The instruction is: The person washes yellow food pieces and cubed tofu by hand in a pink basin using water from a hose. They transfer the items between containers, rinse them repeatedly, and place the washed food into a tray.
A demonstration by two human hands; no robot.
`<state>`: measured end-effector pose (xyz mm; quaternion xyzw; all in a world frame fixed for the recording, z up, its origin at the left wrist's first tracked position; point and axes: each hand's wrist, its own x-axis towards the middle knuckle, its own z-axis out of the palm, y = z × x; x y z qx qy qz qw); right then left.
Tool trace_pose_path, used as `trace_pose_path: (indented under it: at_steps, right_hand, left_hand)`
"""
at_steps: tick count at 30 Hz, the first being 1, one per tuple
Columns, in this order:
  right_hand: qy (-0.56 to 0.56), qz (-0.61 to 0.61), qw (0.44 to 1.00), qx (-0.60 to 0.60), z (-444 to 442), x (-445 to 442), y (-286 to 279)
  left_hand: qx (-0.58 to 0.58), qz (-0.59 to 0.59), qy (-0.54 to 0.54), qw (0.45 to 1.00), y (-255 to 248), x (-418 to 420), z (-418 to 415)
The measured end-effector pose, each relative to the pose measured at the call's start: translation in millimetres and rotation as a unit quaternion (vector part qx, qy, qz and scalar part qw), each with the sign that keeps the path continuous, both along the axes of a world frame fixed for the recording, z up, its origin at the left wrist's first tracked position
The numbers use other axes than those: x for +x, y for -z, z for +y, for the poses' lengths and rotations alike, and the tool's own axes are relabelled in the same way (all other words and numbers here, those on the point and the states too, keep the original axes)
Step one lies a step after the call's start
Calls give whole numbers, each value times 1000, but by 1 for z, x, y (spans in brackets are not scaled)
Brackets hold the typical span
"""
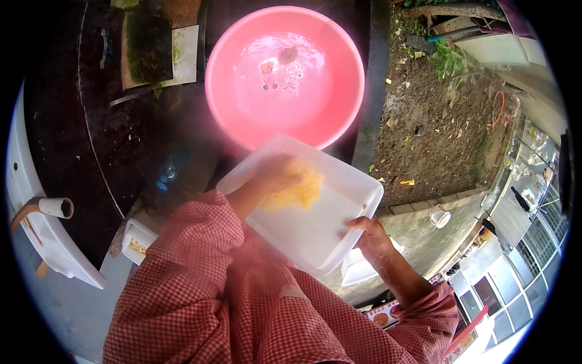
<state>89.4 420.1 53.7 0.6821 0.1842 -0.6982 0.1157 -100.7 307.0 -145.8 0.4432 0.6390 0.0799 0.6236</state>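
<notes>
A translucent white plastic tray (318, 236) is held tilted over my lap. My right hand (370, 234) grips its side wall at the lower right, fingers over the rim. Inside the tray my left hand (279, 170) presses on a blurred yellow, fibrous wad (300, 189), perhaps a sponge or scrubbing mesh; its fingers are partly hidden. Just beyond the tray's far corner stands a large round pink plastic basin (218, 91). It holds shallow water, with a printed cartoon on its bottom and a small brownish lump (288, 55) in it.
A white container with pale pieces (129, 248) stands at the lower left, and a white sink (54, 245) lies at the far left. Boards (184, 59) rest left of the basin. Right of it are a dark ledge (375, 91), bare soil (427, 150) and a small white bucket (439, 217).
</notes>
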Motion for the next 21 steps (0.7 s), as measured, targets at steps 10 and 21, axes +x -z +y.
trace_pose_path:
  at_steps: [10, 21]
  right_hand:
    - [-28, -25, 999, 1, 18, -9, -10]
    - [-131, -53, 990, -21, 38, -13, -16]
  left_hand:
    - [-13, -59, 1, 998, -23, -1, 14]
    - [-23, -77, -49, 996, -14, 23, 7]
